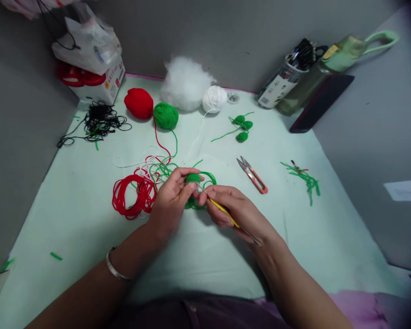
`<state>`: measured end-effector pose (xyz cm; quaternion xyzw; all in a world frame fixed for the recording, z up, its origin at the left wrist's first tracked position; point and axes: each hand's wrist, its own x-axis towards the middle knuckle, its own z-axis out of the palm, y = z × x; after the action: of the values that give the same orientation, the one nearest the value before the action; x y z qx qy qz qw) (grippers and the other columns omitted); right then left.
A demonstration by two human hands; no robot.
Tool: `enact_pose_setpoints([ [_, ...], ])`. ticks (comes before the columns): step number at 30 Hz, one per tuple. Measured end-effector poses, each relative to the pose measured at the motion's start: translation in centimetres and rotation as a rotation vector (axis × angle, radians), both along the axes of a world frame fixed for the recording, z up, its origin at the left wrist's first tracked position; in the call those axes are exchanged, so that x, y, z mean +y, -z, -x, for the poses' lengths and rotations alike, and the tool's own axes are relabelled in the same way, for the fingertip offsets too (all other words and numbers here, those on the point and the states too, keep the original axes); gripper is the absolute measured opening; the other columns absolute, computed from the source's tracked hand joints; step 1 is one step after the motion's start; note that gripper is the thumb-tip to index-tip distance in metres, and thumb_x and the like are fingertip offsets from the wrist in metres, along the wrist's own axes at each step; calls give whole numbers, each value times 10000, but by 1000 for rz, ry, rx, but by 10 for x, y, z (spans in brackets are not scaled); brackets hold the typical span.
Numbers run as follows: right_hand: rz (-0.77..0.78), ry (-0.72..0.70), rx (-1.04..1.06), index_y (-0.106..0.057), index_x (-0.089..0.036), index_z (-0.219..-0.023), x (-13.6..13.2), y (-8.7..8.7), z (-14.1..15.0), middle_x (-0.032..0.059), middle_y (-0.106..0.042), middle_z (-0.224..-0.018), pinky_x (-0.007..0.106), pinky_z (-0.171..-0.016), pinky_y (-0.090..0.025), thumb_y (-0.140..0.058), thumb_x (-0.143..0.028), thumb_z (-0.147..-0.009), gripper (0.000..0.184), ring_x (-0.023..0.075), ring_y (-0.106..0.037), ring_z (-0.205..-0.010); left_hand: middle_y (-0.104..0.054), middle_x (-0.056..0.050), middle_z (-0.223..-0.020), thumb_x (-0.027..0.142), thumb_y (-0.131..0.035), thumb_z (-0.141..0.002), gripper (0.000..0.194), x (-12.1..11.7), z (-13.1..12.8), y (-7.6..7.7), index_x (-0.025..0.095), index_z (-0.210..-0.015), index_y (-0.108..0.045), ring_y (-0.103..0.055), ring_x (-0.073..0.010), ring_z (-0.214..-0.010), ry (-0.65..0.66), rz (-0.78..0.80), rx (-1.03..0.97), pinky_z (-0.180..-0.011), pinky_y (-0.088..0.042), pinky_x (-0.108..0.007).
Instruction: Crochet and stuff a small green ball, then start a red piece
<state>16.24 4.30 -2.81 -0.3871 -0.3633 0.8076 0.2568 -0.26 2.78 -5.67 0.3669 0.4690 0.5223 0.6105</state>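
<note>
Pinched in the fingers of my left hand (173,194) is a small green crochet piece (192,178). My right hand (231,205) grips a crochet hook (224,212) by its yellow handle, and the metal tip reaches to the near edge of the green piece. Whether a loop is on the hook I cannot make out. Loose green yarn (210,177) lies in loops under and behind my fingers. Left of my left hand are a coil of red yarn (132,196) and tangled white and green strands (159,169).
Orange-handled thread snips (252,176) and green yarn scraps (308,178) lie to the right. Behind are small green crocheted pieces (242,137), a red yarn ball (139,103), a green ball (165,116), a white ball (214,98), white stuffing (187,82) and a bottle (304,87). Black cord (101,121) lies left.
</note>
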Motion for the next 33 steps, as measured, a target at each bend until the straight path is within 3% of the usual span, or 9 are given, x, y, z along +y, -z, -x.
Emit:
enact_pose_setpoints([
  [5,132,13,70,-693,-152,-843,4,-1,-2,-118,-343,-449,216,-398,-141,-627,-321,-938,205,60,-142,-395,-644,-6,-868,223,-634,-925,216,-1,-1,3,186,-1134,-599,-625,-141,-742,-4,-34,37,-724,-507,-282],
  [8,71,31,46,-667,-164,-837,2,-4,-1,-117,-334,-451,222,-409,-145,-588,-322,-964,218,66,-145,-405,-625,16,-794,232,-624,-936,173,-1,-1,3,186,-1101,-603,-605,-137,-718,16,-33,86,-690,-489,-265],
  [16,-629,-21,-563,-569,-214,-846,-27,-18,12,-56,-423,-590,283,-541,-258,-453,-319,-1043,252,118,-335,-508,-600,48,-645,238,-609,-915,81,2,-2,0,188,-975,-631,-564,-128,-604,68,-10,68,-594,-444,-241],
  [19,-766,-39,-675,-562,-223,-877,-31,-16,16,-53,-431,-607,301,-564,-245,-489,-274,-1008,159,122,-335,-500,-629,34,-693,226,-639,-886,55,1,-3,-2,192,-929,-644,-576,-129,-608,47,0,63,-581,-442,-237],
  [21,-704,-19,-614,-569,-220,-866,-28,-12,16,-54,-435,-597,292,-552,-244,-496,-298,-1007,177,121,-339,-501,-656,19,-737,239,-642,-892,73,-1,-3,-2,195,-947,-662,-575,-134,-620,33,-3,53,-599,-454,-247],
  [24,-386,-8,-295,-611,-202,-843,-21,-10,14,-84,-385,-513,261,-498,-230,-494,-388,-1020,283,104,-291,-465,-701,-12,-872,257,-644,-907,127,-1,-2,2,209,-1011,-698,-613,-158,-745,-6,-21,37,-703,-484,-265],
  [29,59,-578,248,-712,-120,-893,-19,-17,11,-99,-399,-464,253,-470,-236,-599,-384,-965,296,69,-310,-413,-692,-15,-991,247,-673,-893,127,7,5,7,212,-1007,-717,-577,-139,-745,-85,-17,5,-723,-469,-256],
  [31,40,-493,248,-712,-123,-910,-19,-18,9,-98,-415,-476,247,-467,-231,-599,-376,-980,286,63,-307,-413,-692,-22,-1004,266,-685,-889,141,9,7,4,211,-1015,-713,-578,-132,-732,-89,-10,-30,-722,-475,-258],
  [33,-53,-240,180,-703,-139,-906,-16,-18,7,-107,-401,-465,242,-455,-207,-593,-382,-995,281,62,-258,-406,-689,-19,-963,274,-695,-884,196,8,7,0,218,-1071,-709,-593,-136,-741,-82,3,-67,-732,-487,-261],
])
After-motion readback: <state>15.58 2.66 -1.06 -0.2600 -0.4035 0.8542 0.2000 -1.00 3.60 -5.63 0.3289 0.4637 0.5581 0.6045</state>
